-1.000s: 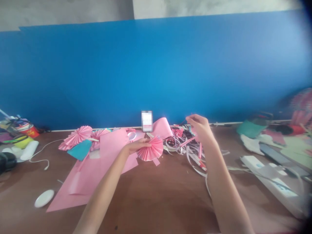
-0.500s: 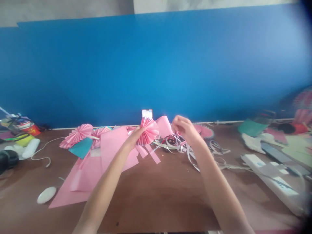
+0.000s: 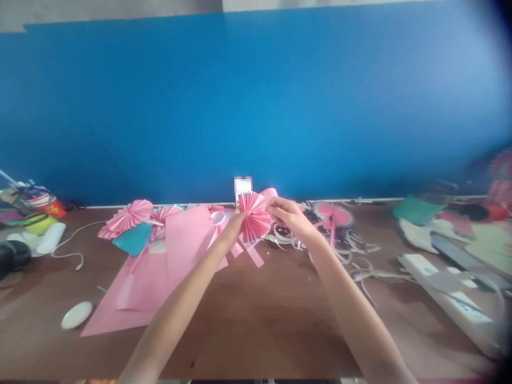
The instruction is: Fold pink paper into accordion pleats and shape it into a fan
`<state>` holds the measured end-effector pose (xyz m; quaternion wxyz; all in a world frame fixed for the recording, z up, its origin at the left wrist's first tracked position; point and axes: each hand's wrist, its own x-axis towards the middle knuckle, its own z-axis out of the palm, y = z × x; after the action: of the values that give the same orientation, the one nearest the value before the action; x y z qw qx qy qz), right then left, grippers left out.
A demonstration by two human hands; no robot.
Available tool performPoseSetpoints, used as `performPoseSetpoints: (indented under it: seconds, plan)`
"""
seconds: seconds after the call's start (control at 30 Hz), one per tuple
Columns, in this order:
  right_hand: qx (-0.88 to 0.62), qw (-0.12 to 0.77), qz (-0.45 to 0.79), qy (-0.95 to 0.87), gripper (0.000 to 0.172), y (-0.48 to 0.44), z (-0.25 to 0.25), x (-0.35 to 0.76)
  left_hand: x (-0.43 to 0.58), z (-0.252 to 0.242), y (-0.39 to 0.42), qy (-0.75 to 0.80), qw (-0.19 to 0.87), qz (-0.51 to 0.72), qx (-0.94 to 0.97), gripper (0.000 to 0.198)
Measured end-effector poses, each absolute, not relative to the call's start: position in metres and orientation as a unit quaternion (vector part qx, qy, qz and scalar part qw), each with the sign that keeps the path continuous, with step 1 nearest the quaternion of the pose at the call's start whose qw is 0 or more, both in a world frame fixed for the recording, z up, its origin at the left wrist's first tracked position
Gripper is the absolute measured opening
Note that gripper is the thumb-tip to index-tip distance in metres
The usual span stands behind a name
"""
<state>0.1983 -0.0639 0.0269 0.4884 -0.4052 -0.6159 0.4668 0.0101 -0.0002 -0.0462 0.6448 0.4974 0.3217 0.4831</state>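
Note:
My left hand [image 3: 235, 228] is closed on a pink paper fan [image 3: 255, 217], pleated and spread into a near-round shape, held upright above the table. At the fan's right edge, the fingers of my right hand [image 3: 285, 214] are pinched together. Whatever sits between those fingertips is too small to make out. A curled pink paper strip [image 3: 269, 193] shows just behind the fan. Pink paper sheets [image 3: 188, 234] lie left of the left hand, with cut pink strips [image 3: 254, 255] below the fan.
More pleated pink fans [image 3: 131, 216] and a teal paper piece [image 3: 134, 241] rest at left. Tangled white ribbon [image 3: 354, 242] and another pink fan [image 3: 334, 216] lie right of the hands. A white power strip [image 3: 444, 293] and a white oval object [image 3: 77, 315] are on the brown table [image 3: 276, 325].
The left hand has shifted slightly right with the fan. My right hand has come left and down, from apart to the fan's right edge.

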Motion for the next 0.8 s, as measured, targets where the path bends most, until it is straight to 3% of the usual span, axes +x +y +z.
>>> performPoseSetpoints:
  seconds: [0.27, 0.57, 0.8]
  plan:
    - [-0.459, 0.499, 0.375, -0.633, 0.029, -0.052, 0.013, 0.206, 0.014, -0.040, -0.005, 0.289, 0.697, 0.462, 0.466, 0.050]
    - [-0.465, 0.481, 0.401, -0.626, 0.047, -0.056, 0.023, 0.216, 0.014, -0.044, -0.005, 0.283, 0.706, 0.461, 0.457, 0.040]
    - [-0.446, 0.512, 0.390, -0.622, 0.052, -0.055, 0.025, 0.223, 0.018, -0.042, -0.010, 0.294, 0.696, 0.459, 0.468, 0.047]
